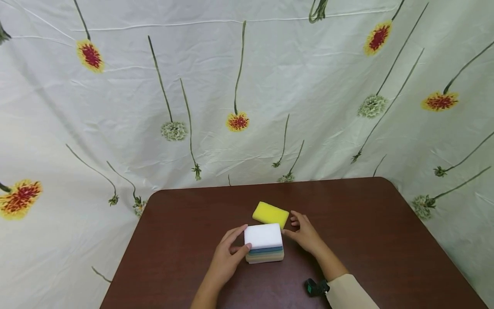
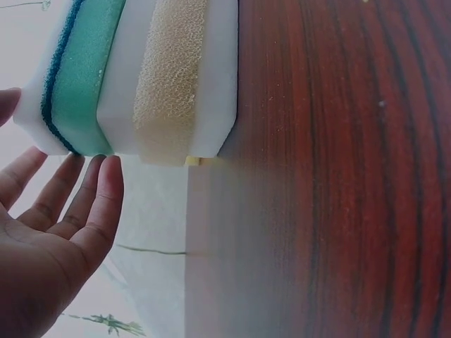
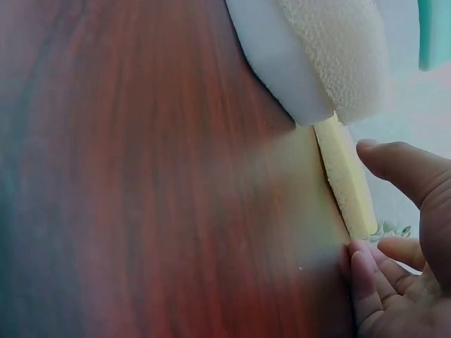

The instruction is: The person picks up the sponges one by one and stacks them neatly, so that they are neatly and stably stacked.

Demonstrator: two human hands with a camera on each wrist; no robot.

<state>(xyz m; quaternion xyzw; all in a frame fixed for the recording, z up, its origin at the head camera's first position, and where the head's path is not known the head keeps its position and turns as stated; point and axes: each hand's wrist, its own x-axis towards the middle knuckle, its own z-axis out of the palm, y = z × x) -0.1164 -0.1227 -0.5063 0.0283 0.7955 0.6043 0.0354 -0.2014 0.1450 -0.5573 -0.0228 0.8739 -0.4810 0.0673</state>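
Observation:
A stack of sponges point(image 1: 264, 236) stands near the middle of the table, with a white sponge on top. Below it come a green sponge point(image 2: 84, 84) with a dark blue scouring layer, a white layer, a beige porous sponge point(image 2: 169, 77) and a white bottom layer point(image 2: 218, 84). My left hand point(image 1: 228, 257) holds the stack's upper layers at their left end, thumb at the near side and fingertips at the far side. Behind the stack, a yellow sponge point(image 1: 270, 213) lies on the table. At its right end my right hand point(image 1: 306, 235) has its fingers spread, fingertips close beside it.
The dark brown table point(image 1: 185, 231) has rounded far corners. Behind it hangs a white flowered cloth point(image 1: 216, 86), which also runs along both sides. A small black device point(image 1: 315, 287) sits at the right wrist, next to a beige sleeve point(image 1: 349, 294).

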